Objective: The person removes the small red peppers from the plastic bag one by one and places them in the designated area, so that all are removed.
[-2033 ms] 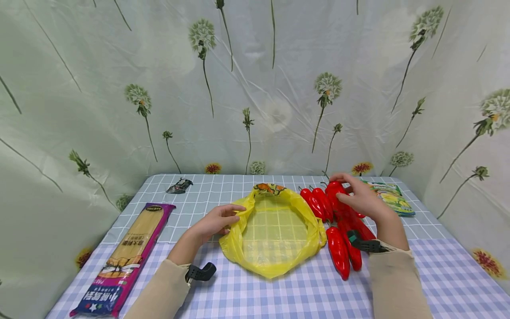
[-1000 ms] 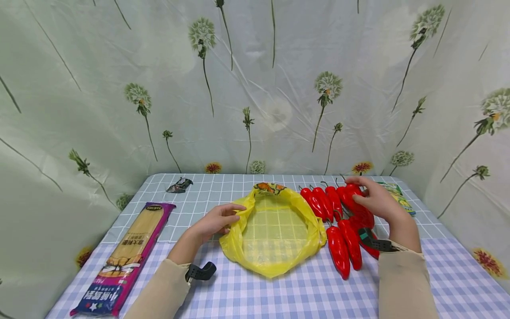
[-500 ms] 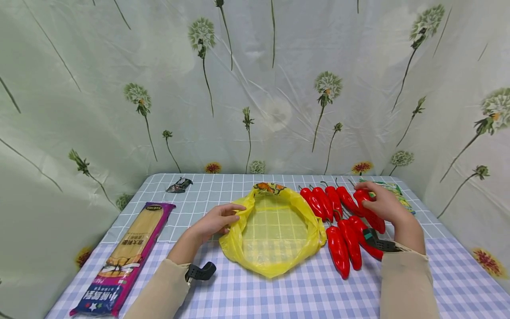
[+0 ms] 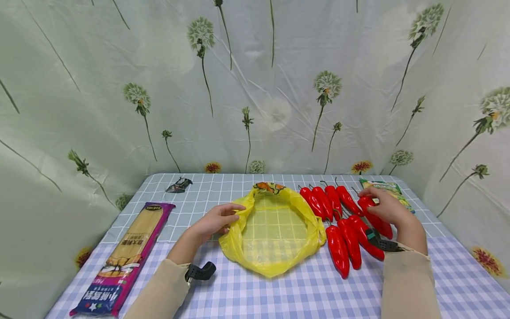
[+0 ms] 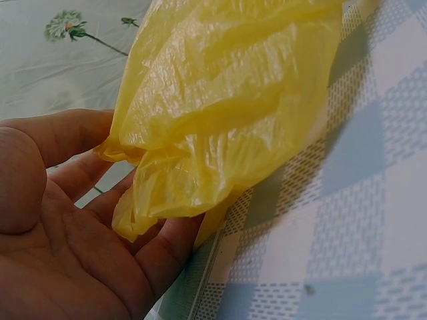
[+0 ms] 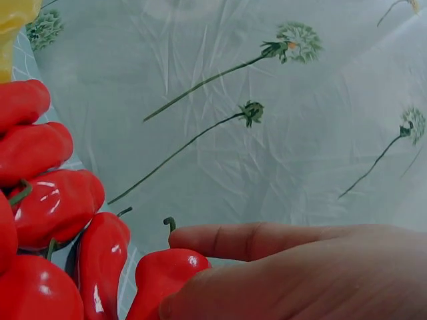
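In the head view a yellow plastic bag (image 4: 235,254) lies with its mouth spread wide on the table. My left hand (image 4: 215,220) holds its left edge; in the left wrist view the fingers (image 5: 170,247) curl behind the crumpled plastic. To the right, my right hand (image 4: 388,207) pinches a red pepper (image 4: 375,218) near its stem end. The right wrist view shows the index finger along the top of this pepper (image 6: 160,283). Several more red peppers, such as a front one (image 4: 338,251), lie in two rows between the bag and this hand.
A green and yellow packet (image 4: 392,190) lies behind the right hand. On the left is a long purple pack of pasta (image 4: 131,248), with a small black packet (image 4: 179,185) farther back. A dandelion-patterned curtain (image 4: 275,88) hangs behind the checkered table (image 4: 255,301).
My right hand has moved rightward across the peppers, spreading the overlapping pile into two rows and shifting the last back-row pepper right. The left hand and bag have stayed in place.
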The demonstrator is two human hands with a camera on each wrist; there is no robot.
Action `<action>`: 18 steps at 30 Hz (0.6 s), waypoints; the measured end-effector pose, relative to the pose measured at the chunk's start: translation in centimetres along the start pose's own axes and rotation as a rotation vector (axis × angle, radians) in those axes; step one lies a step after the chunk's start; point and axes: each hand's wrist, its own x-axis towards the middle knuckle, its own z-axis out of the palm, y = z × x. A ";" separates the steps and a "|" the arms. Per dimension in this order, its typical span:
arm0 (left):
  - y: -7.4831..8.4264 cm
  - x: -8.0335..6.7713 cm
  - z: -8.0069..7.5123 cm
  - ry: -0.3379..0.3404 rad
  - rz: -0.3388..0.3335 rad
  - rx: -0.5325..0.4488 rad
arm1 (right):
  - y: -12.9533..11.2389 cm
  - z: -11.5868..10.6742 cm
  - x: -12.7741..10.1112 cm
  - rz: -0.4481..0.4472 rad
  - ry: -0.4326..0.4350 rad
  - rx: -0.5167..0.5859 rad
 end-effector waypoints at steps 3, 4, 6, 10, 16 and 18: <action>0.0 0.0 0.0 0.000 0.001 -0.001 | 0.3 0.0 0.0 0.028 -0.034 0.025; 0.0 -0.1 0.0 -0.001 0.001 -0.002 | 0.5 0.0 0.0 0.028 -0.043 0.032; 0.0 0.0 0.0 -0.002 0.002 -0.005 | 0.8 0.0 0.0 0.021 -0.055 0.043; 0.0 0.0 0.0 -0.003 0.004 -0.008 | 1.0 0.0 -0.1 0.012 -0.076 0.050; 0.0 0.0 0.0 -0.003 0.003 -0.008 | 1.2 -0.3 -0.3 0.028 -0.098 0.038; 0.0 -0.1 0.0 -0.003 0.003 -0.007 | 1.2 -0.3 -0.4 0.026 -0.099 0.033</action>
